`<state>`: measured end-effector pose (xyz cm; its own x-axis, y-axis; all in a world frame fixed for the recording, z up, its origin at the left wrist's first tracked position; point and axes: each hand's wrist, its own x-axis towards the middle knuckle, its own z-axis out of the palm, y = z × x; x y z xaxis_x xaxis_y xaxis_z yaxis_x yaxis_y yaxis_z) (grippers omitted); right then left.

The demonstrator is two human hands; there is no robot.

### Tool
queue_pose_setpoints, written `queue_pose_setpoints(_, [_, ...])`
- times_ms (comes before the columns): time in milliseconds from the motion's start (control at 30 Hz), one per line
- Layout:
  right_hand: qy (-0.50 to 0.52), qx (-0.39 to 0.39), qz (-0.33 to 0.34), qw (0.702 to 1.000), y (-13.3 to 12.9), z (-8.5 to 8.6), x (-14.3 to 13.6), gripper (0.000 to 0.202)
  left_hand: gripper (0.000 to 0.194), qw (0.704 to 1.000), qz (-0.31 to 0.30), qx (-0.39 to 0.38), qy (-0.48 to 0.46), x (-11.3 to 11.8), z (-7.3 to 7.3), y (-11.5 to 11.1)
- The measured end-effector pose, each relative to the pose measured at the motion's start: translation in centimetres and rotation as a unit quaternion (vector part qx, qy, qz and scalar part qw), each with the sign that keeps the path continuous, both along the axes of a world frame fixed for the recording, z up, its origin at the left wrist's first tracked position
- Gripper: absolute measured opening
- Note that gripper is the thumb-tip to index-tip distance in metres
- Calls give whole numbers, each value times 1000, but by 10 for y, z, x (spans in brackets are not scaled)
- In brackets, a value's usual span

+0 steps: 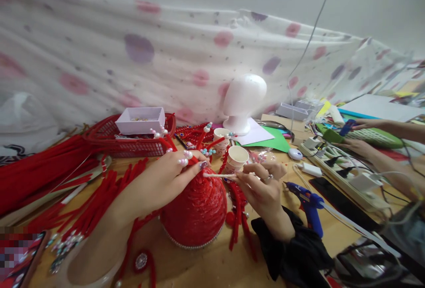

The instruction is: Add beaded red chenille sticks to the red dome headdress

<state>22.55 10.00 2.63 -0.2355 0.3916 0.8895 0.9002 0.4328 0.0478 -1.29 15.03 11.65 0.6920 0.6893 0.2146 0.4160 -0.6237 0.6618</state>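
A red cone-shaped piece [195, 217], its upper part ridged and glossy and its lower rim edged with small pearls, stands upright on the table. My left hand [169, 179] is at its top, fingers closed around red pipe cleaners [203, 138] that rise from it with pearl and pale blue beads at their tips. In my right hand [264, 186] is a cotton swab [219, 175], held between thumb and fingers. The swab's white tip touches or nearly touches the cone just below my left thumb. Red beaded strands [237, 204] lie to the cone's right.
Paper cups [238, 156] and a white foam head [245, 100] stand behind. At left are a red basket [146, 148] with a white box [141, 121] and red pipe-cleaner bundles [109, 186]. A blue glue gun [308, 204] and power strip [341, 175] lie right, near another person's hands [360, 146].
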Motion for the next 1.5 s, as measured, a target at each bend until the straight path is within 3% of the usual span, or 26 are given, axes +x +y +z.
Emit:
queue_pose_setpoints(233, [67,-36,15,997,3,-6,6,9,27,1000,-5,0,0,-1,0,2])
queue_pose_setpoints(500, [6,-85,26,996,2,-1,1,7,29,999,6,33,20,-3,-4,5])
queue_pose_setpoints(800, [-20,-90,-16,996,-8,8,-4,10,29,998,-39,48,-14,-7,-10,16])
queue_pose_setpoints(1133, [-73,-170,15,983,-12,16,2,16,28,997,-56,52,-17,-7,-8,13])
queue_pose_setpoints(1500, [-101,-182,12,978,-16,22,5,23,28,997,-47,61,-16,-7,-9,14])
